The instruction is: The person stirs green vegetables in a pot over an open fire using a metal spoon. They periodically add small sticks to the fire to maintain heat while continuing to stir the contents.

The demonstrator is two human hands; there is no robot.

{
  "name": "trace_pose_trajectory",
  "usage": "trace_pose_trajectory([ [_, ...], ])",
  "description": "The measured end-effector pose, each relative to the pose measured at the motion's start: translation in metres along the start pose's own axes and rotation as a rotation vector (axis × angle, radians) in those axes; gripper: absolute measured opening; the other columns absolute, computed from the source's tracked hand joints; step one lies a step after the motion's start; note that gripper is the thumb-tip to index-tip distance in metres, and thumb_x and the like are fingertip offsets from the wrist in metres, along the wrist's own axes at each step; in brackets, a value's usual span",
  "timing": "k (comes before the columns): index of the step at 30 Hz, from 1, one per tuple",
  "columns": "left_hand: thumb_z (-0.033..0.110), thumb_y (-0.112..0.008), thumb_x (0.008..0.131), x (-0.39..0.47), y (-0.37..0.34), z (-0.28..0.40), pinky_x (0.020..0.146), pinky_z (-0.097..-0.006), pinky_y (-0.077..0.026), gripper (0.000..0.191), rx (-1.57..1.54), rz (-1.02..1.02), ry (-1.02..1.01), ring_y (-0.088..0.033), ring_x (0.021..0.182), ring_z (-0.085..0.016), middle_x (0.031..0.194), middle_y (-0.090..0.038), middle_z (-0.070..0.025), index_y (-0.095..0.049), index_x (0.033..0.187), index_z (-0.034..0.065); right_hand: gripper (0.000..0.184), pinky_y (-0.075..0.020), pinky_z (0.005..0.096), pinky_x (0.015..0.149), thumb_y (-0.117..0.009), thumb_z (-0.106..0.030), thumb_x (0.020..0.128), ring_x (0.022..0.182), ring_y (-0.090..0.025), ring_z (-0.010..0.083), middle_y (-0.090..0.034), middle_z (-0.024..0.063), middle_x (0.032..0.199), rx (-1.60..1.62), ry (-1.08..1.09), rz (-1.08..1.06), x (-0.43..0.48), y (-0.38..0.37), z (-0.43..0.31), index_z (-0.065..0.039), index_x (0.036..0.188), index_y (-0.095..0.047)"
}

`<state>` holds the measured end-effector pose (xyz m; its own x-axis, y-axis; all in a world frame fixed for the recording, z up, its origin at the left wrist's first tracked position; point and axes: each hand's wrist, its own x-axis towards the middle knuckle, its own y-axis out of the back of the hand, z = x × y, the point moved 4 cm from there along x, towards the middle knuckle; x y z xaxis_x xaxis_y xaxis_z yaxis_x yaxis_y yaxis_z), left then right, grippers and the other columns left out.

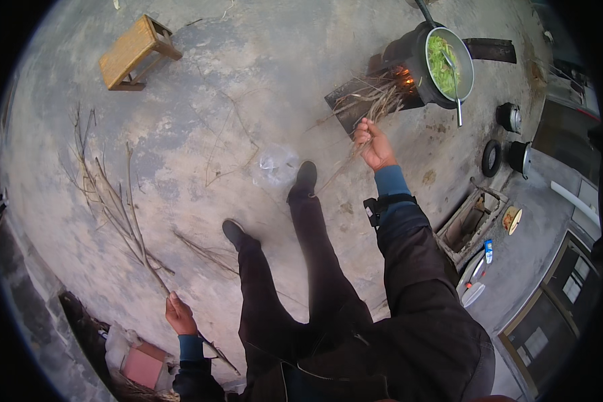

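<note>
My left hand (180, 314) is closed around a long forked branch (139, 236), whose upper end lies over other twigs on the floor and whose thin end passes below my wrist. My right hand (373, 143) grips thin dry twigs (380, 103) beside the mouth of a dark stove (404, 47). Flames (405, 76) glow among the inner ends of the firewood. On the stove stands a frying pan (466, 58) with chopped green vegetables (440, 63) and a metal spatula (459, 108) resting in it.
A wooden stool (130, 50) stands at the upper left. Near my feet lies clear plastic (275, 165). Along the right are lidded pots (518, 158), a tyre-like black ring (491, 158) and a worn rectangular trough (470, 221). A pink box (143, 366) sits at the lower left.
</note>
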<state>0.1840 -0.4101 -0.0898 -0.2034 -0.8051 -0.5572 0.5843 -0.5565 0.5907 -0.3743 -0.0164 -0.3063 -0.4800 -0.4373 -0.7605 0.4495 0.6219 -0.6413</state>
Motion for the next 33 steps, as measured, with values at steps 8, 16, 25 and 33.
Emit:
trace_pose_trajectory([
  [8,0.039,-0.051,0.11,-0.019,-0.08,0.021,0.046,-0.0257,-0.024,0.045,0.166,-0.03,0.133,-0.032,0.049,-0.003,0.056,-0.036,0.0075,-0.043,0.074,0.0137,0.013,-0.0485,0.0242,0.064,-0.054,-0.016,0.107,0.072,-0.05,0.0108,-0.057,0.0029,0.091,-0.068,0.061,0.037,0.084,0.037,-0.084,-0.005,0.112,-0.059],
  [16,0.042,-0.051,0.11,-0.024,-0.124,0.063,0.046,-0.0259,-0.024,0.046,0.36,-0.048,0.072,-0.031,0.049,-0.002,0.055,-0.036,0.0076,-0.044,0.074,0.0135,0.018,-0.059,0.0308,0.074,-0.05,-0.015,0.109,0.073,-0.058,0.0154,-0.059,0.0053,0.084,-0.282,0.248,0.239,0.138,0.057,-0.166,0.0,0.104,-0.058],
  [25,0.042,-0.051,0.109,-0.021,-0.13,0.054,0.047,-0.0262,-0.023,0.047,0.314,-0.11,0.148,-0.032,0.051,-0.003,0.055,-0.036,0.0076,-0.047,0.075,0.0113,0.018,-0.0516,0.0306,0.07,-0.049,-0.021,0.11,0.074,-0.054,0.0138,-0.059,0.0012,0.087,-0.282,0.224,0.136,0.107,0.072,-0.153,-0.005,0.111,-0.057],
  [33,0.042,-0.052,0.109,-0.024,-0.128,0.052,0.047,-0.0265,-0.023,0.047,0.403,-0.086,0.092,-0.032,0.051,-0.003,0.055,-0.036,0.0072,-0.046,0.074,0.0108,0.034,-0.0556,0.0388,0.093,-0.061,-0.019,0.106,0.106,-0.064,0.0227,-0.062,0.0143,0.116,-0.52,0.477,0.366,0.132,0.055,-0.198,0.004,0.129,-0.053],
])
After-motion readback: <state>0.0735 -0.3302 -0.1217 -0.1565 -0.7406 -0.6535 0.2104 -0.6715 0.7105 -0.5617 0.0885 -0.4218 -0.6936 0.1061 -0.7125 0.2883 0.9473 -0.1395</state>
